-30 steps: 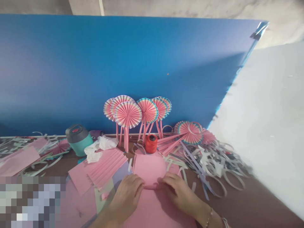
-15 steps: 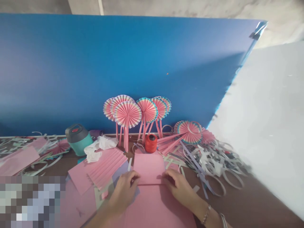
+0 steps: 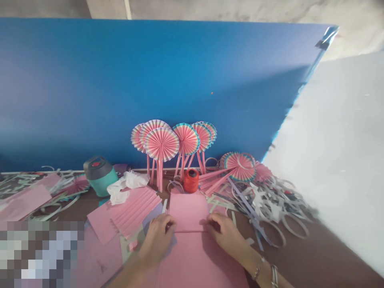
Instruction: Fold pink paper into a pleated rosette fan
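Observation:
A pink paper sheet (image 3: 189, 212) lies flat in front of me, with a narrow folded edge running across its near side. My left hand (image 3: 160, 234) is closed, thumb and fingers pinching the left end of that edge. At the right end, my right hand (image 3: 222, 232) pinches the same edge, its fingers curled. Under and nearer than both hands is a larger pink paper (image 3: 201, 264). Just beyond the sheet stands a spool of red thread (image 3: 191, 182).
Round pleated paper fans (image 3: 162, 145) stand on pink sticks against the blue panel (image 3: 180, 72); more fans (image 3: 240, 166) lie at right. Paper strips (image 3: 276, 208) heap beside them. Left are a teal container (image 3: 103, 180), white tissue (image 3: 127, 186) and pleated pink paper (image 3: 136, 212).
Almost nothing differs. Both hands keep their pinch on the folded edge, and the right forearm has shifted very slightly.

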Tool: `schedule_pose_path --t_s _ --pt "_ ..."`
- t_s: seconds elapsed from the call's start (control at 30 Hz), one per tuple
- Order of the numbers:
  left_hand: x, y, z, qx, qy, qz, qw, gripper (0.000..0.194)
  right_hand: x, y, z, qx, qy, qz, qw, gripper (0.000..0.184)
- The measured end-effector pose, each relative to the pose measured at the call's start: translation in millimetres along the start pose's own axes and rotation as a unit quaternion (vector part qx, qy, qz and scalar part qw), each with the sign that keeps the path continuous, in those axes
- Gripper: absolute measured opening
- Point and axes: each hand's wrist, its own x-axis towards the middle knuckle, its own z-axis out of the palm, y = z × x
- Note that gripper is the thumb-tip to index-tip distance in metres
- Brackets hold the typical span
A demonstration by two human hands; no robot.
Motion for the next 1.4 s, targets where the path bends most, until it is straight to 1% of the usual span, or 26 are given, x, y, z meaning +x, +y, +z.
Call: schedule_pose_path --t_s 0.1,0.3,0.4,0.47,0.53,0.6,0.7,0.77,0.8,0.87,1.0,1.1,1.17,1.27,1.33,1.4 --pt "0.3 -0.6 0.3 0.014 -0.005 -0.004 1.000 0.017 0.2 0.4 0.7 -0.003 -0.004 0.005 1.000 0.012" --pt "-0.8 1.7 0.2 0.036 -0.017 0.013 0.999 0.018 0.7 3.6 3.5 -0.008 -0.006 0.003 1.000 0.011" --pt "-2.5 6.1 -2.3 0.067 -0.031 0.012 0.997 0.020 0.7 5.4 4.8 -0.011 -0.007 0.006 1.000 0.011" --pt "-3.7 8.5 -4.7 0.097 -0.037 0.024 0.994 0.024 0.0 5.6 4.8 -0.015 -0.012 0.011 1.000 0.010" --pt "-4.6 9.2 -6.5 0.136 -0.035 0.058 0.988 0.027 -1.6 4.6 4.1 -0.020 -0.017 0.010 1.000 0.011" --pt "-5.0 8.8 -6.9 0.177 -0.030 0.113 0.977 0.036 -4.2 2.3 3.2 -0.045 -0.015 -0.017 0.999 0.017" --pt "-4.9 9.0 -4.7 0.236 -0.041 0.206 0.949 0.060 -8.5 -2.7 3.0 -0.116 -0.012 -0.085 0.990 0.035" --pt "-4.9 10.6 -3.0 0.271 -0.054 0.253 0.927 0.065 -10.1 -6.1 3.5 -0.158 -0.030 -0.114 0.980 0.047" --pt "-5.0 11.5 -2.7 0.284 -0.058 0.268 0.919 0.065 -10.3 -7.5 3.6 -0.173 -0.047 -0.123 0.976 0.050" --pt "-5.1 11.9 -3.6 0.295 -0.065 0.280 0.911 0.060 -9.6 -9.3 2.4 -0.198 -0.081 -0.129 0.968 0.050" --pt "-3.9 3.3 -10.7 0.274 -0.069 0.251 0.926 0.040 -6.9 -10.1 -6.9 -0.226 -0.117 -0.098 0.962 0.047" --pt "-1.5 -7.1 -16.0 0.246 -0.047 0.227 0.941 0.030 -7.0 -11.2 -15.9 -0.231 -0.117 -0.082 0.962 0.037" --pt "0.0 -11.6 -17.7 0.224 -0.027 0.226 0.948 0.032 -7.9 -11.8 -19.5 -0.229 -0.114 -0.084 0.963 0.030" --pt "1.5 -14.1 -17.5 0.186 0.006 0.242 0.952 0.034 -8.8 -10.2 -19.9 -0.227 -0.106 -0.093 0.964 0.028" --pt "1.8 -14.6 -17.0 0.157 0.051 0.249 0.955 0.032 -8.5 -7.5 -18.4 -0.225 -0.091 -0.105 0.964 0.033" --pt "1.5 -15.0 -17.3 0.124 0.121 0.241 0.955 0.033 -7.7 -4.6 -17.2 -0.220 -0.070 -0.118 0.966 0.037"
